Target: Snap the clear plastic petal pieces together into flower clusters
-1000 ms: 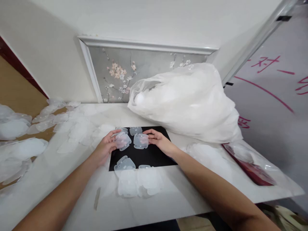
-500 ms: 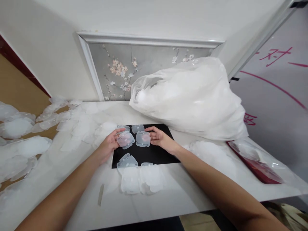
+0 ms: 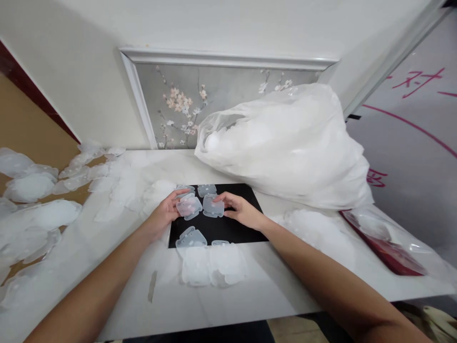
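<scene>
My left hand [image 3: 166,212] grips a translucent plastic piece [image 3: 189,206] with rounded, notched edges; its fingers show pinkish through the plastic. Close beside it, my right hand [image 3: 243,210] has its fingers on a second translucent plastic piece [image 3: 213,207], gripping its right side. Both pieces are over a black mat [image 3: 235,228] on the white table. Behind them, another such piece [image 3: 207,190] lies near the mat's far edge. At the near edge rests a tilted piece [image 3: 192,237], beside two overlapping piles of pieces [image 3: 197,267].
A large white plastic bag [image 3: 285,147] full of pieces lies open behind the mat. Loose pieces [image 3: 117,186] cover the left side, reaching over cardboard [image 3: 76,195]. Another heap [image 3: 314,233] sits right of the mat, before a red tray [image 3: 396,257] under clear plastic.
My right fingers have shifted on their piece, with less of them showing through it. The left hand keeps its piece in nearly the same place. The view has shifted slightly.
</scene>
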`<state>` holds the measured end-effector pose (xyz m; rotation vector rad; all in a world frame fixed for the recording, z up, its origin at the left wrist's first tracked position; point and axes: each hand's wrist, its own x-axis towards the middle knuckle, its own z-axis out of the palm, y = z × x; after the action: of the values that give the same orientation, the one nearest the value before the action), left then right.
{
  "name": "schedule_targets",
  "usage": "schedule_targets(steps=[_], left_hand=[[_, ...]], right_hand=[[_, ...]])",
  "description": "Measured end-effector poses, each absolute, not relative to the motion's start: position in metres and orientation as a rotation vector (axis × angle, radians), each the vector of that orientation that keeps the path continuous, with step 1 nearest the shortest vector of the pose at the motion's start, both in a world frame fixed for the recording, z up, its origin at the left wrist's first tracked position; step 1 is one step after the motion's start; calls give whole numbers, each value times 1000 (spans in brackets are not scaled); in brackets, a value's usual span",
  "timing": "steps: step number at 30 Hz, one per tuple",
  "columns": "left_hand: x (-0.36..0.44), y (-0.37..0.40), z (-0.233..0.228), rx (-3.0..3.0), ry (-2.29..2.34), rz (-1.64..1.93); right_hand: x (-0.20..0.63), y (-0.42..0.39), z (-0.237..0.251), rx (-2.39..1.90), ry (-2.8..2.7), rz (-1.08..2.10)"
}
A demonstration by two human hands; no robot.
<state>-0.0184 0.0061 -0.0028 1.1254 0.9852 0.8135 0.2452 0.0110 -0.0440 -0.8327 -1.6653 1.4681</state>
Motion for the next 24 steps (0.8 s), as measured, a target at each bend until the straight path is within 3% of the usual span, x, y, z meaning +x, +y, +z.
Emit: schedule_targets(steps=[17,20,24], left_hand=[[-23,9,-11,1517,1099,707],[-21,8,-8,1746,1204,763],[-19,7,-7,1882,1311,899]], right_hand=[[248,16,-49,-862,-1471,1563],[247,16,-51,-937,-1576,1435],[243,14,-46,-1064,-1690,1043]])
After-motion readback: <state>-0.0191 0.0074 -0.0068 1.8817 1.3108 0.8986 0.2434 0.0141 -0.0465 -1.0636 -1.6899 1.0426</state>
